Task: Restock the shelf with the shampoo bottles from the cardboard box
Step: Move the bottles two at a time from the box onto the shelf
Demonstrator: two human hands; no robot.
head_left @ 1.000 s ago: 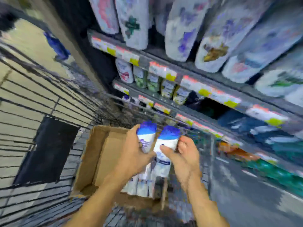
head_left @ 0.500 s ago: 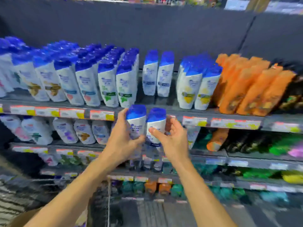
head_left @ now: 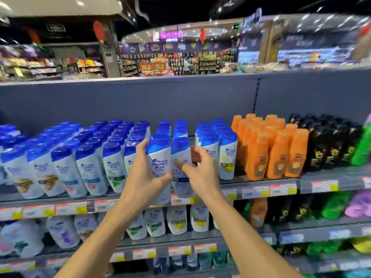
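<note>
Two shampoo bottles (head_left: 160,161) side by side before the shelf (head_left: 261,189): left hand (head_left: 145,177) grip wrapped round one, right hand (head_left: 200,173) fingers curled against the other.

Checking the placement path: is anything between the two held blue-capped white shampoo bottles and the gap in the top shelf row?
Nothing visible: the bottles, in left hand and right hand, face the open gap.
</note>
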